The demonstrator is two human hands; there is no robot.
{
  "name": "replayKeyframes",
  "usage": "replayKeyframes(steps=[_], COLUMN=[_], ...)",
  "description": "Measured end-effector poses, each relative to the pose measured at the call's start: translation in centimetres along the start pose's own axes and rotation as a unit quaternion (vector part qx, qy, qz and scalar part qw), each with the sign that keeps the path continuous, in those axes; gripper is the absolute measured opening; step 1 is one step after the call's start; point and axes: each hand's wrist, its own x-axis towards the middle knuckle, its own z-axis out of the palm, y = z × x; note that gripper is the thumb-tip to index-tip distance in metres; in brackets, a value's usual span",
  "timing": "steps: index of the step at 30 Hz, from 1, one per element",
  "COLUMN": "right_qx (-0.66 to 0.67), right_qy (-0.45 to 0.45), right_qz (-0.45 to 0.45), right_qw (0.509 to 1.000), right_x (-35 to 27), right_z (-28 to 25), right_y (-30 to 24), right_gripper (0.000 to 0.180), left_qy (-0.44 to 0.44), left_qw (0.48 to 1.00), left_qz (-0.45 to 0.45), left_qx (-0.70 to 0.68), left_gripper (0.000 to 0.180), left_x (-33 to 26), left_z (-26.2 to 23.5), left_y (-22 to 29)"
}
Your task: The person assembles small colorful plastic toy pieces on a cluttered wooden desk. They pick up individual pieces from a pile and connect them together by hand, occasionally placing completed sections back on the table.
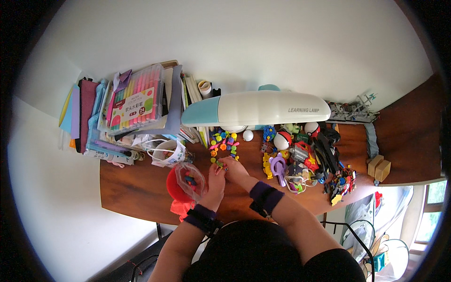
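My left hand (pixel 215 186) and my right hand (pixel 235 170) meet above the wooden desk, fingers pinched close together. Between their fingertips is a small yellow-green plastic piece (pixel 219 164), too small to make out fully. Just beyond lies a loose cluster of small bright toy pieces (pixel 224 141) in yellow, orange, pink, blue and purple. Left of my left hand stands a red tub (pixel 173 189) with a clear plastic bag (pixel 199 181) in its mouth; several coloured pieces show inside. A pink-red cloth-like thing (pixel 181 207) lies below the tub.
Behind the tub stands a white handled basket (pixel 173 154). A marker case (pixel 136 101) tops the books at left. A long white desk lamp (pixel 263 107) spans the back. Mixed toys, including a purple magnifier-shaped one (pixel 278 167), crowd the right; cardboard-coloured blocks (pixel 379 168) sit farther right.
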Motion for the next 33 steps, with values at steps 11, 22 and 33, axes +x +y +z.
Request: replayKeyframes(steps=[11,22,33], right_qx=[0.064,0.105,0.222], right_qy=[-0.001,0.047,0.073], right_qz=[0.090,0.076,-0.008], right_qw=[0.994,0.990,0.972], right_x=[-1.7,-2.6,-2.4], right_z=[0.4,-1.5,-5.4], right_y=[0.1,-2.7,-11.1], right_gripper=[0.039,0.040,0.042], left_qy=[0.018,-0.017,-0.065], left_qw=[0.993,0.997,0.994], left_qz=[-0.070,-0.052,0.083], left_qx=[-0.093,-0.060,-0.008], left_gripper=[0.028,0.051,0.052], left_x=[0.5,-1.8,-8.4], left_z=[-0.8,0.3,0.6], left_y=[-2.9,1.6,10.2])
